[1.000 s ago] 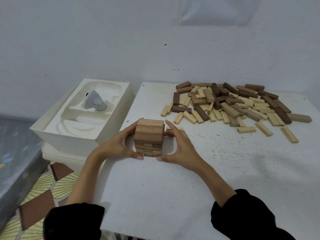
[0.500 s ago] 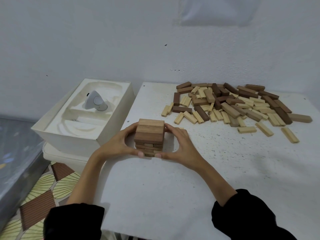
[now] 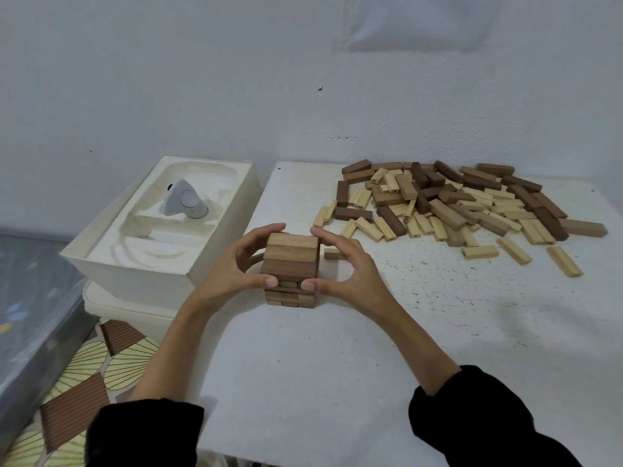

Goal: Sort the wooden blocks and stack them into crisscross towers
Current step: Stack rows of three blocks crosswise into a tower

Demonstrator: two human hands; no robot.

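Tower (image 3: 291, 269) stood on the bench (image 3: 337, 365) between the hands: left hand (image 3: 236, 264) and right hand (image 3: 344, 267) gripped its sides, thumbs pressed on its front. Beyond, well apart, loose blocks (image 3: 455, 203) lay heaped far right.

- Likely a room in a home: bare white wall (image 3: 202, 79) behind a speckled white table (image 3: 320, 382).
- Leaf-patterned floor tiles (image 3: 128, 362) below the table's left edge, beside an opened white packaging box (image 3: 135, 281).

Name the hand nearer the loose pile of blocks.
Right. The right hand holds the tower on its right side, just left of the pile; the left hand holds its left side, farther away.
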